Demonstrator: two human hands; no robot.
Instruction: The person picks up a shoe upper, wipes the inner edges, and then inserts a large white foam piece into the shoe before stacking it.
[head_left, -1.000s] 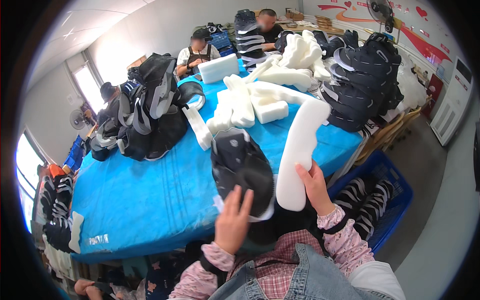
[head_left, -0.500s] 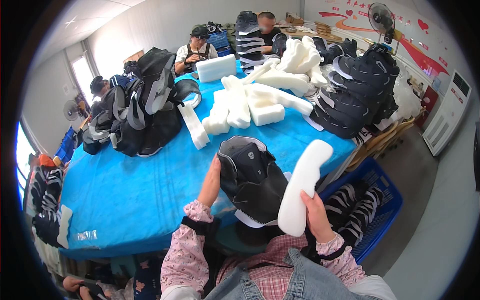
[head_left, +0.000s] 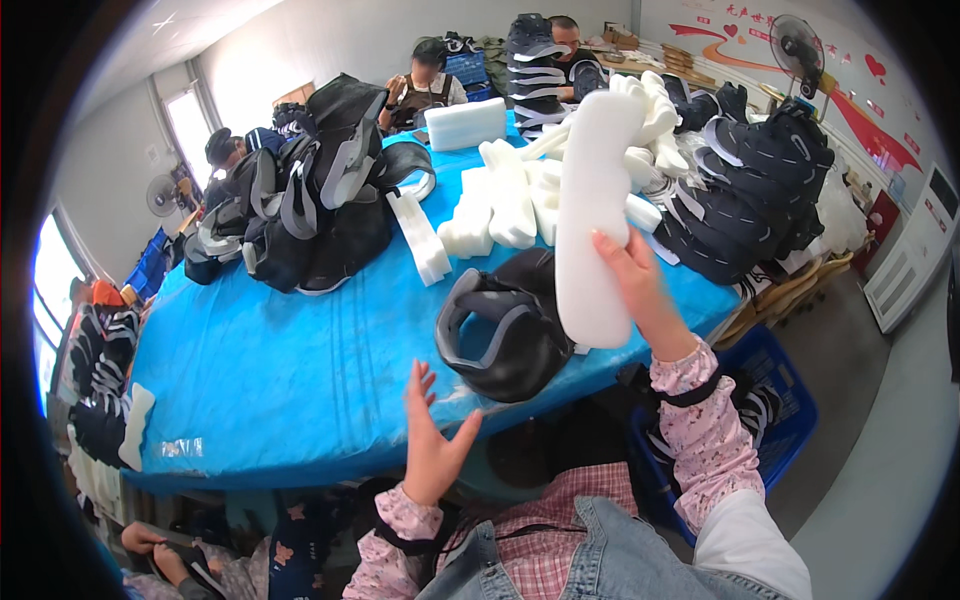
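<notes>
My right hand (head_left: 640,285) grips the edge of a long white foam piece (head_left: 595,190), raised upright above the near right part of the table. Its outline is wavy on one side. Nothing is in my left hand (head_left: 436,445), whose fingers are spread just in front of the table edge. Between the hands a black fabric piece (head_left: 530,365) with a grey-lined opening lies on its side on the blue-covered table (head_left: 280,390). The foam partly hides it, and neither hand touches it.
Black-and-grey pieces (head_left: 335,240) are heaped at the left, white foam pieces (head_left: 510,200) in the middle, stacked black pieces (head_left: 745,200) at the right. A blue crate (head_left: 790,400) stands below the table's right edge. Other people (head_left: 425,90) sit around the table.
My left hand has let go of the black piece, which now lies tipped over on the table. My right hand has lifted the foam piece higher. The view has shifted slightly.
</notes>
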